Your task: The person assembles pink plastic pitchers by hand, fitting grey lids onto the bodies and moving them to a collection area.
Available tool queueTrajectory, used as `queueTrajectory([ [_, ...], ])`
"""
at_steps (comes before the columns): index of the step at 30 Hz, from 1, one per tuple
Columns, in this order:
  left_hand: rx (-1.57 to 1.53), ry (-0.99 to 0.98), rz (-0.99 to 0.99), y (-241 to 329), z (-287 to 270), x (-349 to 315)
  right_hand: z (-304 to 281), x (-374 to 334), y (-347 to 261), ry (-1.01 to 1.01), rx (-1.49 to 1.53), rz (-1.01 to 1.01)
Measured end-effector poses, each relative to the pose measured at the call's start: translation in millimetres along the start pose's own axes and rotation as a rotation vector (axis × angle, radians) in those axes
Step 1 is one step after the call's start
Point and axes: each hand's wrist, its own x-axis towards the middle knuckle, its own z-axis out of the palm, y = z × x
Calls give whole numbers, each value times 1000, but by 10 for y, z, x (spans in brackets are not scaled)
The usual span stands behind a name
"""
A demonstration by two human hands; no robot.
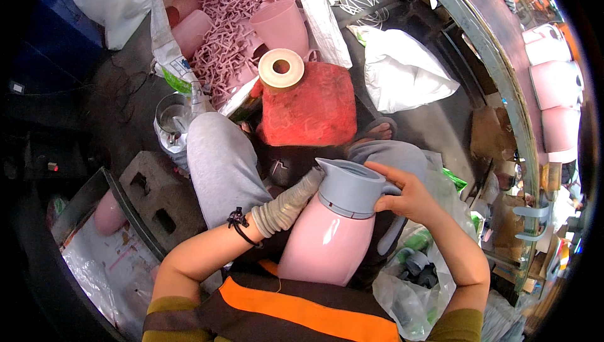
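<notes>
A pink vacuum jug (327, 248) with a grey collar and spout (353, 186) leans upright in my lap, its spout toward the left. My right hand (402, 192) grips the grey top at the handle side, fingers over the rim and thumb lower down by the handle. On the spout side, my left hand (305, 188), in a grey knit covering, presses against the jug's neck; its fingertips are hidden behind the jug. In front of my knees is a red cloth-covered block (308, 112), with a cream-coloured ring (296, 77) on its near-left corner.
A white sack (330, 40) ahead holds pink jug shells (280, 24) and pink scraps (223, 40). A concrete block (160, 197) stands left. Beside my right arm, a clear bag (387, 288) contains dark grey parts. More pink jugs (557, 84) line the bench (513, 59) at right.
</notes>
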Motion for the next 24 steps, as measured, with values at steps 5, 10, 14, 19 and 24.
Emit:
queueTrajectory([
  [5,248,4,5,66,3,-63,13,9,-3,0,-125,-29],
  [10,285,-26,-4,87,-29,-21,8,61,29,5,-200,-96],
  [14,-33,72,4,2,42,1,36,93,143,69,-286,-130],
  [19,-126,-25,-38,16,64,-17,-204,32,-98,68,58,72],
  [24,-196,38,-63,-110,-94,-7,-80,-19,-270,-11,184,232],
])
